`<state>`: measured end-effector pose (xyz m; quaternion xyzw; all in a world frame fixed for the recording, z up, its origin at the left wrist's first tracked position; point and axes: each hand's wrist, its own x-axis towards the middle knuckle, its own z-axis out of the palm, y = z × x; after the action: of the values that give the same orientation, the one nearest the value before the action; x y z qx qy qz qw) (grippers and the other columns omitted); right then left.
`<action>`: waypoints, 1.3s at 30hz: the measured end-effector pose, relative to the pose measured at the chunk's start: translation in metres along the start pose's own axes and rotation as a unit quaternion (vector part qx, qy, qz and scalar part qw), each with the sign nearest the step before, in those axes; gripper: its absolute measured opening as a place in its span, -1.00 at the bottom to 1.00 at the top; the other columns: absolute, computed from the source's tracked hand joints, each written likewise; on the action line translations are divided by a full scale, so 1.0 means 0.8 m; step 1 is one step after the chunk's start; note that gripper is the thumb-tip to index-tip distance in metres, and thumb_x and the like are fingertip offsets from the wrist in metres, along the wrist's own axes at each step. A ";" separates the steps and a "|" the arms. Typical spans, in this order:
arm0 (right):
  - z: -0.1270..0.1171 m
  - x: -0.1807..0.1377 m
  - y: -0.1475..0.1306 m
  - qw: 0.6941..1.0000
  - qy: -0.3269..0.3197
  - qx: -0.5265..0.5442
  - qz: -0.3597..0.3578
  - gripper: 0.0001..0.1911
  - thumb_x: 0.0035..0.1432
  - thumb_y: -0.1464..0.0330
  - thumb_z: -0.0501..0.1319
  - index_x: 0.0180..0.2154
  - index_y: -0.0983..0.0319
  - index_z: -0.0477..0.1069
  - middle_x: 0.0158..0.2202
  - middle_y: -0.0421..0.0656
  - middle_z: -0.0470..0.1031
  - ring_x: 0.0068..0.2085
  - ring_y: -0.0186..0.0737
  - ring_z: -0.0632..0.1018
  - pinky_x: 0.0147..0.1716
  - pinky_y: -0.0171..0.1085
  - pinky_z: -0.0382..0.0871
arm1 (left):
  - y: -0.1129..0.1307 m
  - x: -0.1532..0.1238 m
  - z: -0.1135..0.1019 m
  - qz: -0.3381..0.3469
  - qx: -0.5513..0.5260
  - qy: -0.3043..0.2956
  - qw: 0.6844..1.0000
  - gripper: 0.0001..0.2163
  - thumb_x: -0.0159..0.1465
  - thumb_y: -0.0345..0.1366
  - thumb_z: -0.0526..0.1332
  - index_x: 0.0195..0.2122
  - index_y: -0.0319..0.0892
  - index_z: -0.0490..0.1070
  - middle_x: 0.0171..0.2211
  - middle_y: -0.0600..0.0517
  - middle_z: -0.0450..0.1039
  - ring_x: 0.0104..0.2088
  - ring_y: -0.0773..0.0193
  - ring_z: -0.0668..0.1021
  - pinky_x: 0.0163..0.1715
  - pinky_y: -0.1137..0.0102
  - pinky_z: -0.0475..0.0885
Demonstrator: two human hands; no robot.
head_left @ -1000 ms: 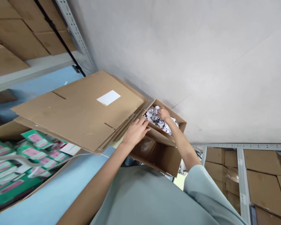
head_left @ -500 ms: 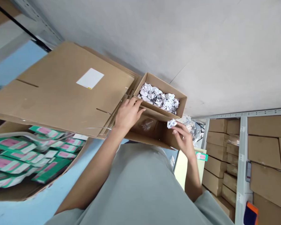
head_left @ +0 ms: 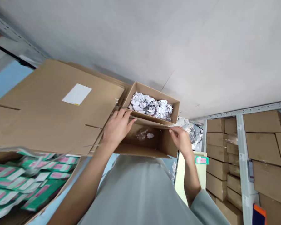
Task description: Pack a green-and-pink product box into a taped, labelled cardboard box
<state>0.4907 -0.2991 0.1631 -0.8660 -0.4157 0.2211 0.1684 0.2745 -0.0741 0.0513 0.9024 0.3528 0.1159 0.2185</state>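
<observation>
An open cardboard box (head_left: pixel 140 150) sits in front of me, with a small crumpled paper ball (head_left: pixel 150 135) and some clear wrap lying inside it. My left hand (head_left: pixel 117 126) grips the box's far left rim, fingers curled over the edge. The right hand (head_left: pixel 181 140) pinches the far right rim. Just behind stands a smaller cardboard box (head_left: pixel 175 107) filled with several crumpled paper balls (head_left: pixel 151 106).
A stack of flattened cardboard sheets (head_left: pixel 49 112) with a white label lies to the left. Below it a box holds several green and pink packets (head_left: pixel 25 184). Metal shelving with brown cartons (head_left: pixel 259 150) stands at the right. A grey floor stretches beyond.
My right hand took a paper ball out of the far box and dropped it into the near box, then moved onto that box's right rim. The view shifted downward.
</observation>
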 end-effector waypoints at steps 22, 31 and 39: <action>0.102 0.292 -0.017 0.906 -0.145 -0.397 -0.012 -0.59 0.55 0.33 0.27 0.33 0.27 0.43 0.20 0.16 0.63 0.20 0.04 0.67 0.19 -0.01 0.58 | 0.006 0.002 -0.004 -0.017 -0.025 0.016 0.999 -0.69 0.50 -0.20 0.29 0.21 -0.14 0.57 0.17 -0.22 0.57 0.16 -0.15 0.58 0.22 0.04 0.51; 0.017 0.171 -0.019 0.965 0.008 -0.260 -0.040 -0.53 0.60 0.13 0.13 0.35 0.23 0.38 0.16 0.15 0.68 0.02 0.08 0.74 0.02 -0.11 0.56 | 0.002 0.007 -0.001 -0.009 -0.062 0.009 0.998 -0.69 0.49 -0.21 0.29 0.20 -0.16 0.58 0.17 -0.21 0.56 0.19 -0.16 0.55 0.29 0.03 0.47; 0.028 -0.018 -0.069 0.998 0.054 0.002 -0.023 -0.40 0.47 -0.04 0.22 0.32 0.17 0.50 0.03 0.00 0.76 -0.24 -0.03 0.74 -0.10 -0.13 0.63 | 0.006 0.005 -0.002 -0.012 -0.089 -0.010 0.996 -0.66 0.50 -0.25 0.25 0.25 -0.17 0.56 0.21 -0.21 0.52 0.24 -0.14 0.53 0.31 0.05 0.45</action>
<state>0.4355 -0.2748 0.1740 -0.8667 -0.4249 0.1708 0.1978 0.2798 -0.0739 0.0550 0.8760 0.3498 0.1355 0.3031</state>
